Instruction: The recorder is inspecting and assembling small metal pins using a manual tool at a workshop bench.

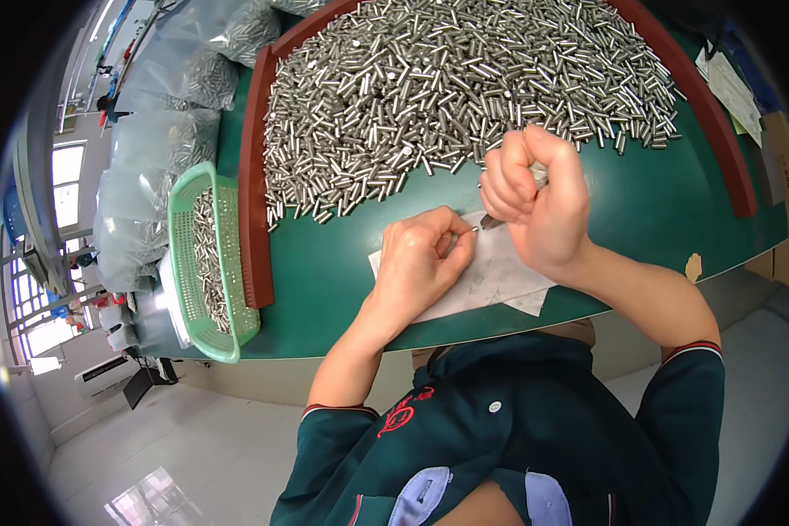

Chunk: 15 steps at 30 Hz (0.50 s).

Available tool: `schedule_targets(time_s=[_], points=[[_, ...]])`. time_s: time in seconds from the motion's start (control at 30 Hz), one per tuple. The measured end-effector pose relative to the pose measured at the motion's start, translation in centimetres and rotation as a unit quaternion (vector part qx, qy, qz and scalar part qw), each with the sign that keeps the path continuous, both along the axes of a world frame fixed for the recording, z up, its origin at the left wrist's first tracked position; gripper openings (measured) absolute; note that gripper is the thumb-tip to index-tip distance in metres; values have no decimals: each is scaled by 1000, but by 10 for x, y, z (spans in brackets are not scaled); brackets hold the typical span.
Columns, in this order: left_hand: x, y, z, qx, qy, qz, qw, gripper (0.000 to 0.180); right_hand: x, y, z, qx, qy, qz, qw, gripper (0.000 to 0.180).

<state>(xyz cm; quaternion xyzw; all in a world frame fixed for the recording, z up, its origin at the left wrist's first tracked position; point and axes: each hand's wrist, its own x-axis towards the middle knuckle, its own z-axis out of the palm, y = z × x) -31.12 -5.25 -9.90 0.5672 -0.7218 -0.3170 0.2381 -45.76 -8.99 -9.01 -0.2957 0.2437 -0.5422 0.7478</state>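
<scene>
At two o'clock, loose papers (733,95) lie outside a red-brown rail (706,105) on the green counter (675,188). Cardboard (780,167) stands toward three o'clock; a small tan patch (693,267) marks the counter's edge at three. Bright windows (67,182) show between nine and ten. At eight, a black stand-like object (143,386) sits above glossy pale floor (184,430).

Pins (465,79) lie on the table (324,280), right of the basket (227,228).

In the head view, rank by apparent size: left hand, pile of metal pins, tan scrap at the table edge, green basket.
Largest to smallest:
1. pile of metal pins
2. green basket
3. left hand
4. tan scrap
</scene>
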Motion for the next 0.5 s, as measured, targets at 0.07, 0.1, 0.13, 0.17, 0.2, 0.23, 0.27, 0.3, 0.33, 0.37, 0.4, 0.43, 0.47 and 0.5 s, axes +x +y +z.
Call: schedule_targets(time_s=[0.07,0.1,0.13,0.17,0.2,0.23,0.27,0.3,0.33,0.37,0.4,0.43,0.47,0.5], points=[[-1,0,1,8,-3,-2,1000,8,1,3,-1,16,25,5,1000,40],[-1,1,1,4,-4,-2,1000,8,1,3,-2,20,24,4,1000,40],[-1,1,0,0,-4,-1,1000,9,2,3,-4,20,27,3,999,40],[-1,1,-1,3,-3,-2,1000,9,1,2,-6,19,30,4,999,40],[0,0,-2,2,-6,-4,1000,9,1,1,-8,22,30,4,999,40],[0,0,-3,1,-9,-5,1000,9,1,-1,-10,22,29,8,999,40],[0,0,-2,1,-7,-7,1000,9,1,0,-9,20,30,10,999,39],[-1,1,-1,2,-2,-7,1000,9,0,1,-7,20,32,8,999,39],[-1,1,0,2,3,-7,1000,9,0,1,-6,26,21,4,999,35],[-1,1,-1,4,2,-6,1000,9,1,1,-6,34,8,2,999,31],[-1,1,-1,2,5,-6,1000,9,2,0,-7,36,7,3,999,31],[0,1,-2,0,7,-5,1000,9,2,0,-9,36,5,3,999,31],[0,1,-2,1,8,-5,1000,9,3,0,-9,37,4,2,999,32],[-1,0,-1,4,6,-4,1000,9,3,0,-10,37,5,2,999,32]])
